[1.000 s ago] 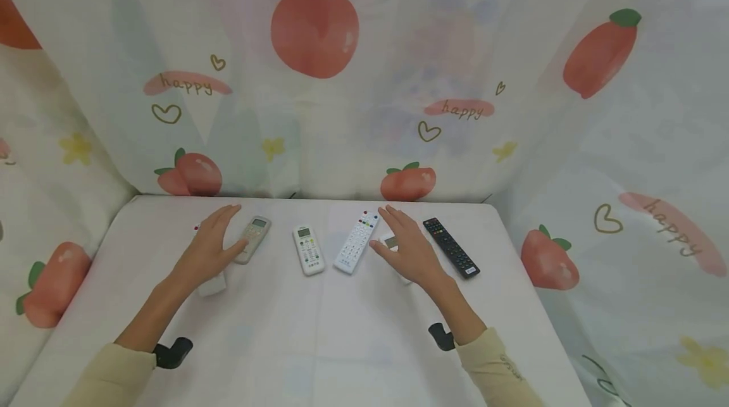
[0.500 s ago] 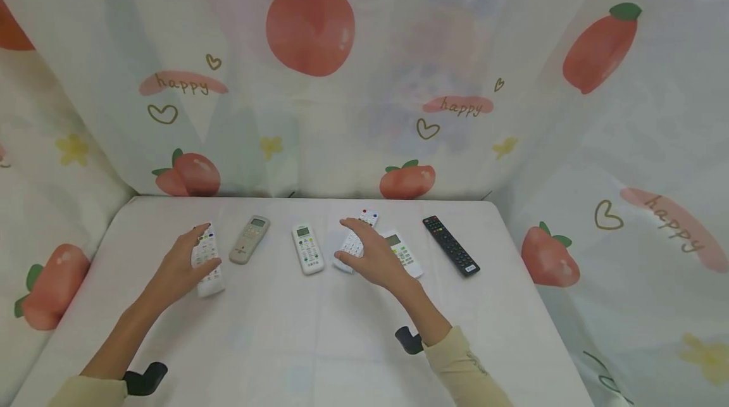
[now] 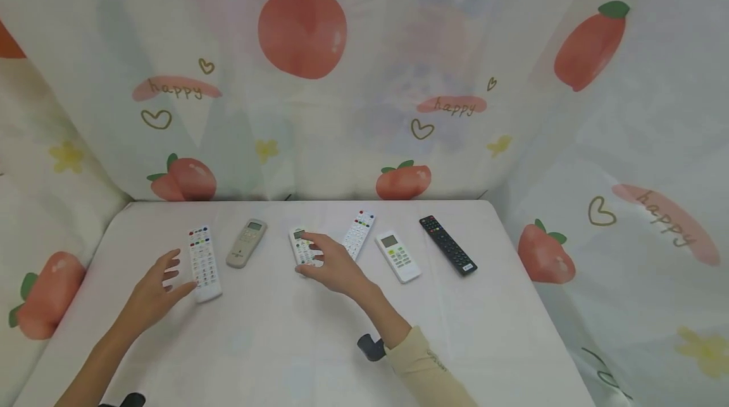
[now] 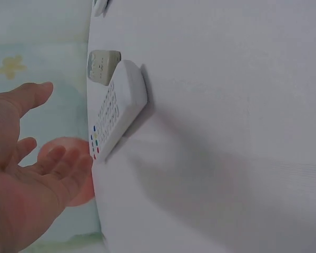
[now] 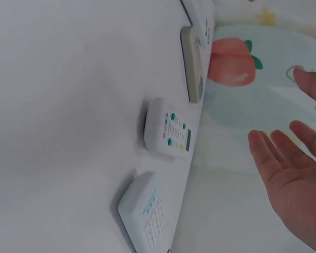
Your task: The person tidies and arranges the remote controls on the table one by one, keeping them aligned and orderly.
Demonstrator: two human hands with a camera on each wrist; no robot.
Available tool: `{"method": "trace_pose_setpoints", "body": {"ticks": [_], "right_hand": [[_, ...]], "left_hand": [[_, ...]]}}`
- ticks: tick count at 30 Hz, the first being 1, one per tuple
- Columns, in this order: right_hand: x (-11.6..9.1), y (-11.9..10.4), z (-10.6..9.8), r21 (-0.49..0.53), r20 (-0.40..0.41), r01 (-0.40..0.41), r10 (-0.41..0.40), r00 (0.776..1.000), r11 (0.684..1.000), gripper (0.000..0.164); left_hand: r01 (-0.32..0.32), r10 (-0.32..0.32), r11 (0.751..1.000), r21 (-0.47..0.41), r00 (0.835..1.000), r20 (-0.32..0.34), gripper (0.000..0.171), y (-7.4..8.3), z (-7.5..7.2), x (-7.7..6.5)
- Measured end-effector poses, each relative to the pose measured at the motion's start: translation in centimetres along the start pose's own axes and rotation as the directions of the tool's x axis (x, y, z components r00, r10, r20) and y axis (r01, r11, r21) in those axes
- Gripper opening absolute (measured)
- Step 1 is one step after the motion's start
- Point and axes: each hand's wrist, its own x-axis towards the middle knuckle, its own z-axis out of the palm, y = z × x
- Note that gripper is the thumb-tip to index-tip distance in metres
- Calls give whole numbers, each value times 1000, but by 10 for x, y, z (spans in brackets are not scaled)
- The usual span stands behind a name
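Remotes: six lie in a row on the desk [image 3: 342, 344]. The right hand [image 3: 333, 268], fingers spread and loose, hovers over the third remote [image 3: 302, 245]; the left hand [image 3: 150, 296], empty and relaxed, sits beside the leftmost remote [image 3: 204, 262]. Neither is lifted.

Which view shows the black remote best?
The head view: the black remote lies whole at the right end of the row on the table, right of a white remote. Neither wrist view shows it; they show only pale remotes.
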Motion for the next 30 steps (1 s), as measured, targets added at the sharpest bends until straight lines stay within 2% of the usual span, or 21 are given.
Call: {"method": "trace_pose_setpoints", "body": {"ticks": [5, 16, 22, 30], "right_hand": [[7, -3, 17, 24, 36, -3, 2, 999, 1000, 63], [22, -8, 53, 34, 92, -11, 8, 996, 999, 60], [30, -12, 74, 57, 130, -33, 26, 991, 998, 58], [47, -11, 101, 116, 156, -68, 49, 987, 991, 55]], "left_hand": [[42, -42, 999, -2, 999, 21, 84, -11, 0, -3], [138, -134, 989, -53, 988, 73, 88, -24, 6, -2], [200, -188, 973, -115, 976, 112, 90, -30, 9, 1], [232, -202, 946, -228, 968, 147, 91, -39, 13, 3]]}}
